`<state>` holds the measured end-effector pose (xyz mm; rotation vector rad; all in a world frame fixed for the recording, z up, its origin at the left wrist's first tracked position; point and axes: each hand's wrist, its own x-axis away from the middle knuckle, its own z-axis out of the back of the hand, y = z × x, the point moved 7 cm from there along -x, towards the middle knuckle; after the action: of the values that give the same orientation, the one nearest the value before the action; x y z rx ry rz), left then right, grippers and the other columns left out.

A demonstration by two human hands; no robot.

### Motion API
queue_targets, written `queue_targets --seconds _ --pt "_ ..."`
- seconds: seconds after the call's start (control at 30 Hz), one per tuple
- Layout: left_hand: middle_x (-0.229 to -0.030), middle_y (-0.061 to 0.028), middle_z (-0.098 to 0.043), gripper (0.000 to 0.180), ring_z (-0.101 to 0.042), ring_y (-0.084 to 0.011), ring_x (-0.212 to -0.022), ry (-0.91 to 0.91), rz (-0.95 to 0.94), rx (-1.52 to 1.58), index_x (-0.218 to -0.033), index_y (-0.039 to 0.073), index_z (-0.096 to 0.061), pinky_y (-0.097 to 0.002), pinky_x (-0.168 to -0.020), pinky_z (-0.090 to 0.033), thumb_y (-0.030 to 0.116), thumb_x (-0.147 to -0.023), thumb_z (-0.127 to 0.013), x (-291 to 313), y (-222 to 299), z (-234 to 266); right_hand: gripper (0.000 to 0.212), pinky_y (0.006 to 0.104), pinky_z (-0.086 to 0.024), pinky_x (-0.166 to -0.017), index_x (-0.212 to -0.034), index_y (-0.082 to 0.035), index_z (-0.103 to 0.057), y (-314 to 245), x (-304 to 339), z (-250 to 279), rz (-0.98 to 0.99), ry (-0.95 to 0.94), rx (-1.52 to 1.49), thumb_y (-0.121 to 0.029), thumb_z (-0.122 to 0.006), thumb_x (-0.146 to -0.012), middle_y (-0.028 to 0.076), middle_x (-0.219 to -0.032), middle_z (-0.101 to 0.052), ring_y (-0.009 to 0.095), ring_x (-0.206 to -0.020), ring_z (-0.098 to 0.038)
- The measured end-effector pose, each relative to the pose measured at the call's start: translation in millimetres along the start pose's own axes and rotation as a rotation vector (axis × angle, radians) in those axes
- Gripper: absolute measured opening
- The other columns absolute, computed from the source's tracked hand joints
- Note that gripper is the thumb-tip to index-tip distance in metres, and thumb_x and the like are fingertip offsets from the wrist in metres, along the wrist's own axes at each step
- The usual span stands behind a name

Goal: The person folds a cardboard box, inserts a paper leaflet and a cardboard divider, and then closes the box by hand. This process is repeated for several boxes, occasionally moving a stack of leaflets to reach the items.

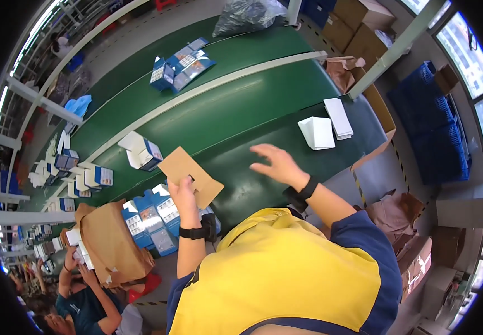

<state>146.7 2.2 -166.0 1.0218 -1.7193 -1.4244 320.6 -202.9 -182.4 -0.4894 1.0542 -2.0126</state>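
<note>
My left hand (182,196) grips a flat piece of brown cardboard (185,165), thumb on top, above the near green work surface (241,192). My right hand (279,165) hovers over the same surface with thumb and fingers apart and nothing in it. Just beyond the cardboard stands an open white and blue carton (141,153), flaps raised. Flattened blue printed cartons (151,219) lie to the left of my left wrist, partly hidden by it. To the right of my right hand lie a folded white sheet (317,134) and a narrow white stack (338,119).
A long green conveyor belt (236,92) with a pale rail runs beyond. More blue cartons (180,70) and a plastic bag (247,17) lie farther off. A large brown paper-covered box (110,243) stands left, beside a co-worker (85,307). Blue crates (428,123) stand right.
</note>
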Motion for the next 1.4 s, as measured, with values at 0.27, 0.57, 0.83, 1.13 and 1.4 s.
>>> queue_targets --seconds 0.27,0.57,0.83,1.13,1.4 --pt "-0.090 -0.0012 -0.052 0.034 -0.051 -0.0110 -0.078 -0.175 0.322 -0.084 -0.107 0.003 -0.048 -0.0228 -0.069 -0.043 0.003 -0.074 -0.044 20 -52 -52 0.074 0.0371 -0.042 -0.093 -0.133 -0.013 -0.039 176 55 137 -0.133 -0.012 0.656 -0.028 -0.072 -0.069 0.011 -0.140 -0.035 0.028 -0.118 -0.045" --pt "-0.090 -0.0029 -0.057 0.034 -0.054 -0.0120 -0.081 -0.416 0.371 -0.163 -0.108 0.005 -0.053 -0.0260 -0.070 -0.045 0.006 -0.074 -0.053 26 -67 -100 0.034 0.0391 -0.045 -0.082 -0.113 -0.010 -0.057 78 18 151 -0.073 -0.210 0.375 -0.010 -0.059 -0.080 0.011 -0.110 -0.059 0.033 -0.094 -0.057" --pt "-0.097 -0.0059 -0.060 0.035 -0.057 -0.0136 -0.092 -1.175 0.345 -0.657 -0.115 0.002 -0.053 -0.0266 -0.077 -0.045 0.006 -0.080 -0.057 80 -46 -120 0.021 0.0415 -0.046 -0.072 -0.097 -0.006 -0.058 -100 30 -9 0.737 -1.124 0.410 -0.007 -0.055 -0.076 0.012 -0.087 -0.061 0.033 -0.088 -0.058" --pt "-0.111 -0.0095 -0.057 0.039 -0.057 -0.0185 -0.100 -0.434 0.737 0.515 -0.120 0.003 -0.047 -0.0301 -0.084 -0.049 0.002 -0.082 -0.055 144 -29 -10 0.023 0.0403 -0.043 -0.075 -0.102 -0.006 -0.051 -92 21 -73 0.592 -1.292 0.054 -0.004 -0.056 -0.079 0.013 -0.091 -0.057 0.032 -0.089 -0.056" --pt "-0.106 -0.0089 -0.057 0.045 -0.061 -0.0184 -0.090 -0.608 0.722 -0.293 -0.121 0.003 -0.046 -0.0301 -0.068 -0.055 0.003 -0.079 -0.061 137 -12 5 0.039 0.0393 -0.045 -0.076 -0.111 -0.008 -0.046 -144 27 -91 0.828 -1.140 0.186 -0.003 -0.060 -0.075 0.011 -0.109 -0.047 0.032 -0.090 -0.056"
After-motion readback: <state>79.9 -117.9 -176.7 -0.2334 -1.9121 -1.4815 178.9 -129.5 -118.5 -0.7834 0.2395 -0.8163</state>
